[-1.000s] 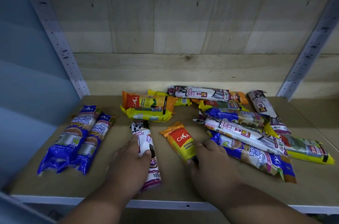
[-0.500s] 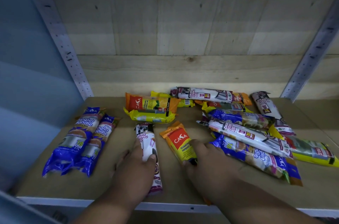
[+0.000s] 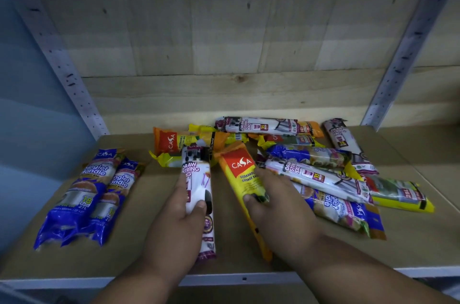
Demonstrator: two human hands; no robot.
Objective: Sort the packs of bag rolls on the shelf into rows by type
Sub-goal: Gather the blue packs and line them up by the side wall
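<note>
While our left hand (image 3: 183, 214) wraps its fingers around a white drawstring pack (image 3: 199, 194), our right hand (image 3: 276, 206) clasps an orange pack (image 3: 242, 179) on the shelf (image 3: 410, 241).

Pale wooden back boards (image 3: 224, 30); perforated metal uprights (image 3: 408, 37) at either side

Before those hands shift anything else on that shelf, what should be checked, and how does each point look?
1. Left hand has a grip on the white draw string pack: ok.
2. Right hand has a grip on the orange Casa pack: ok.
3. Two blue singlet handle packs lie side by side: ok.
4. Pile at the right sorted by type: not ok, colours mixed and overlapping.
5. Bare shelf beside the blue row: ok.
</note>
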